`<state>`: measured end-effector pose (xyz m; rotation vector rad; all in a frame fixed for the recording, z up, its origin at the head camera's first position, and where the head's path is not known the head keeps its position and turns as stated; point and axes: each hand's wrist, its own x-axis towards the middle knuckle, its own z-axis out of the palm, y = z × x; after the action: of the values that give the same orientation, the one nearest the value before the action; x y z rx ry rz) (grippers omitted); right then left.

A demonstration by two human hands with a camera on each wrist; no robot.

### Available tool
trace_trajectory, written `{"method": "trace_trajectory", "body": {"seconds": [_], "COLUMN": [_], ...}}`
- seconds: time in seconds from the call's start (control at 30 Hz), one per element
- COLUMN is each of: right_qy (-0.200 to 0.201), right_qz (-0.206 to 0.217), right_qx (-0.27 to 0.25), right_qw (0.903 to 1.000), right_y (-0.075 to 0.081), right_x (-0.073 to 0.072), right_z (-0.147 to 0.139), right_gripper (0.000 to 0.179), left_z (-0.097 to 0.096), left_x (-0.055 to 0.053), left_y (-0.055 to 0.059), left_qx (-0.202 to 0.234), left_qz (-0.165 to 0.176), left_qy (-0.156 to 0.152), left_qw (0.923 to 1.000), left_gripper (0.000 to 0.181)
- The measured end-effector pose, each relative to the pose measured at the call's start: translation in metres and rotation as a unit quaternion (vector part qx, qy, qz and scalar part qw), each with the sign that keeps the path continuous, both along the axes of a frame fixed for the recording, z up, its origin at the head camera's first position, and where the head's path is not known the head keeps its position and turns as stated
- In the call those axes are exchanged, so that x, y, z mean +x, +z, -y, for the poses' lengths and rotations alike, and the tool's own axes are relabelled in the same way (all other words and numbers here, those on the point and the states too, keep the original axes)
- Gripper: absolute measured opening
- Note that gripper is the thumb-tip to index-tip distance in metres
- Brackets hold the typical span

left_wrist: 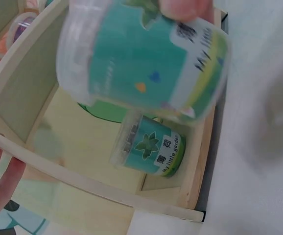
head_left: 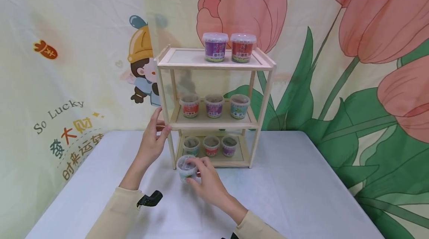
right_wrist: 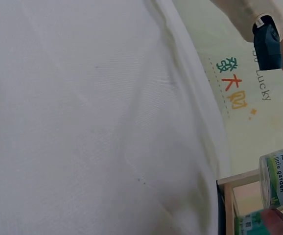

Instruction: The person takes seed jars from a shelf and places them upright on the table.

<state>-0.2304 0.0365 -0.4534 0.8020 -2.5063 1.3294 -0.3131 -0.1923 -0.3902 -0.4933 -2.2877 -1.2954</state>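
Note:
My right hand (head_left: 209, 181) grips a small clear plastic cup with a teal label (head_left: 186, 170) by its rim and side, in front of the shelf's lower left corner. Close up in the left wrist view, the same teal cup (left_wrist: 141, 63) lies across the top and its print reads "My little". With thumb and fingers, my left hand (head_left: 152, 142) holds the left front post of a three-tier wooden shelf (head_left: 214, 124) at middle-tier height. Behind the held cup, another teal cup (left_wrist: 153, 147) stands on the bottom tier.
Beside that one stand a red cup (head_left: 211, 147) and a purple cup (head_left: 229, 148). The middle tier bears red (head_left: 190, 108), purple (head_left: 214, 108) and teal (head_left: 239, 108) cups. On top are a purple tub (head_left: 215, 49) and a red tub (head_left: 242, 49). A white cloth (head_left: 295, 187) covers the table.

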Motion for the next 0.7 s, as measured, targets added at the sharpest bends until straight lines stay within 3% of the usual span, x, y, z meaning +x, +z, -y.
{"method": "trace_trajectory", "body": {"seconds": [0.33,0.7], "right_qy": [0.000,-0.002], "right_qz": [0.007,0.022], "right_qx": [0.022,0.040], "right_qw": [0.9997,0.9989], "right_y": [-0.017,-0.031], "right_x": [-0.009,-0.009], "right_z": [0.022,0.030], "right_gripper": [0.050,0.052], "left_z": [0.004,0.002], "left_x": [-0.004,-0.001], "left_y": [0.003,0.000], "left_qx": [-0.001,0.005], "left_qz": [-0.021,0.002], "left_qy": [-0.009,-0.013], "left_qw": [0.9998,0.9999], "left_gripper": [0.074,0.073]}}
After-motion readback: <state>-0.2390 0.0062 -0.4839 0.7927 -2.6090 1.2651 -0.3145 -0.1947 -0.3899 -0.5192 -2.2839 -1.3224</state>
